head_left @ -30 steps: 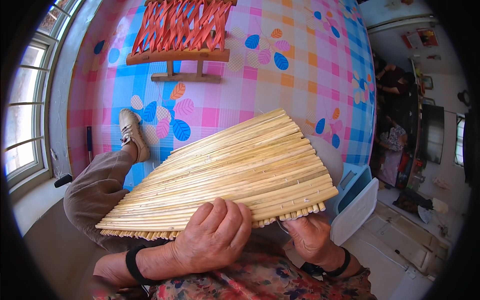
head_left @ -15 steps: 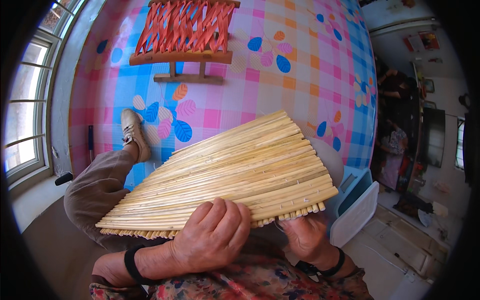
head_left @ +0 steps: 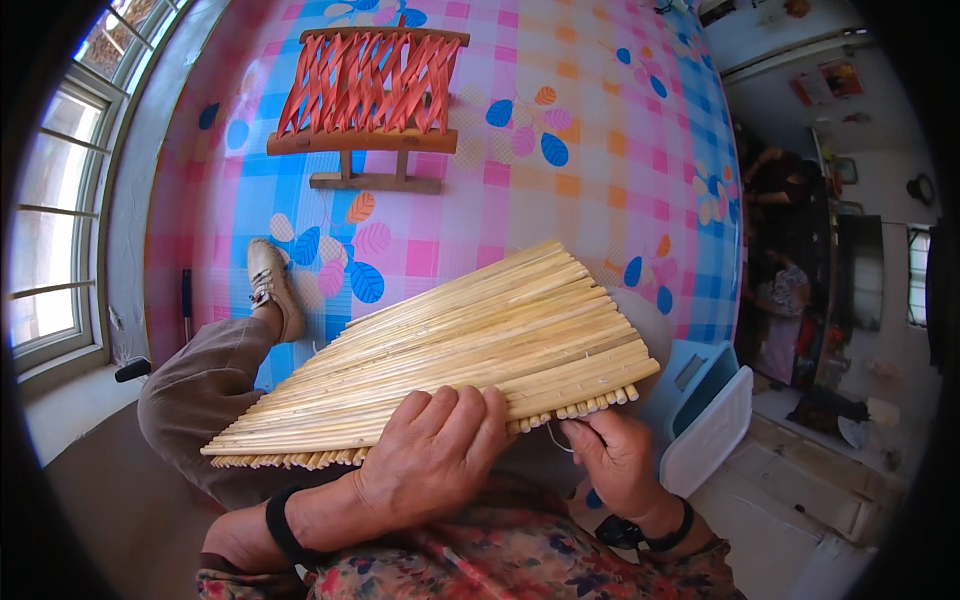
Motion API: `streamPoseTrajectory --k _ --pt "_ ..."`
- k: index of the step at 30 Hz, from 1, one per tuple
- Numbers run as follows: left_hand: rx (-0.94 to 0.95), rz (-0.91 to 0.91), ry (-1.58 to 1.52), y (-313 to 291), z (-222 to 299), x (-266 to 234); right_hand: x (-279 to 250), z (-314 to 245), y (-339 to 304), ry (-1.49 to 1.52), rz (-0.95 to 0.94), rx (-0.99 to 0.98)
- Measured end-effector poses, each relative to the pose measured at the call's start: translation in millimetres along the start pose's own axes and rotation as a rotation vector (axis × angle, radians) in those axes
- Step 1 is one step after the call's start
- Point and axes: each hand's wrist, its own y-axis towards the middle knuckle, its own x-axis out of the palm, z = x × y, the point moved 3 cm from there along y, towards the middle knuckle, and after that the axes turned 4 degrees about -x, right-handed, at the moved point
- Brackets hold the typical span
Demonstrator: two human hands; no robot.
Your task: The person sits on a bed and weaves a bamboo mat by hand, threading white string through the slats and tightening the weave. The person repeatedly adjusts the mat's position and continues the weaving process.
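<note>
A fan-shaped panel of pale, stitched-together stalks (head_left: 450,350) lies tilted across my lap, its wider end to the right. A second layer of stalk ends shows beneath its near edge. My left hand (head_left: 430,450) is closed over that edge, fingers on top; its thumb is hidden. Just right of it, a thin white thread (head_left: 553,438) hangs in a short curve below the edge. My right hand (head_left: 612,460) is closed in a pinch at the thread, below the stalk ends. Whether it also holds a needle cannot be made out. Small white stitches dot the panel.
A wooden stand (head_left: 362,142) wound with red straps stands beyond the panel on the checked, leaf-printed floor covering (head_left: 480,220). To the right is a blue bin (head_left: 690,385) with a white lid (head_left: 708,428). Windows (head_left: 60,220) line the left. Other people (head_left: 785,290) are far right.
The panel sits slightly lower and further left in view. My right hand has come out from under its edge, and the thread now shows as a loop. My left hand keeps its grip.
</note>
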Motion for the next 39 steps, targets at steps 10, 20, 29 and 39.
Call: streamPoseTrajectory --k 10,20,29,39 --pt "-0.004 -0.010 0.004 13.4 4.0 10.5 -15.6 7.0 10.7 0.258 -0.073 0.231" --pt "0.016 -0.017 -0.010 15.3 0.0 16.0 -11.1 14.7 17.2 0.406 -0.029 0.328" --pt "-0.006 0.037 -0.045 16.9 1.1 18.0 -10.4 13.2 21.5 0.362 -0.051 0.370" --pt "-0.010 0.012 -0.040 20.0 3.0 15.1 -15.5 17.9 10.8 0.217 0.009 0.181"
